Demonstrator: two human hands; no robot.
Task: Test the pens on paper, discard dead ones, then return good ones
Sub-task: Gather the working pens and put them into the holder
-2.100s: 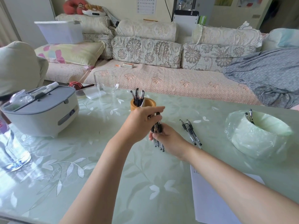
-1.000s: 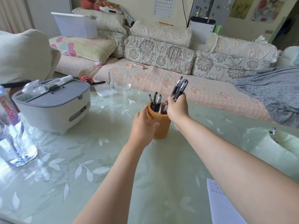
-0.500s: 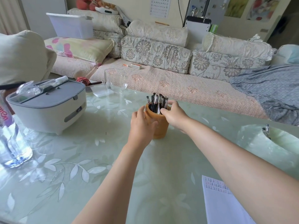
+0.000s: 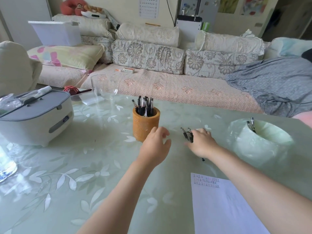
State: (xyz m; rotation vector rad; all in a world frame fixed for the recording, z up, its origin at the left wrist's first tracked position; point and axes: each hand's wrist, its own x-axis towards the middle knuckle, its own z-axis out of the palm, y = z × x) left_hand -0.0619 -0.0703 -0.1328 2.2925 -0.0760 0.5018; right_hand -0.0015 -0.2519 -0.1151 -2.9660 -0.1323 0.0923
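An orange-brown pen cup (image 4: 146, 125) stands mid-table with several black pens (image 4: 145, 105) upright in it. My left hand (image 4: 156, 147) hovers just right of the cup's base, fingers relaxed, holding nothing. My right hand (image 4: 202, 143) lies over a few loose pens (image 4: 187, 135) on the table, thumb spread; their ends stick out past my fingers, and a pen tip shows below my wrist. A round bin lined with a pale green bag (image 4: 263, 144) at the right holds two pens (image 4: 251, 124). The white test paper (image 4: 224, 205) lies at the lower right.
A white box with a grey lid (image 4: 33, 119) sits at the left, and a water bottle (image 4: 5, 164) stands at the left edge. An empty drinking glass (image 4: 103, 89) stands behind the cup. A sofa runs along the table's far side.
My right hand dropped its bundle of pens into the cup, then moved right and down onto the loose pens. My left hand let go of the cup.
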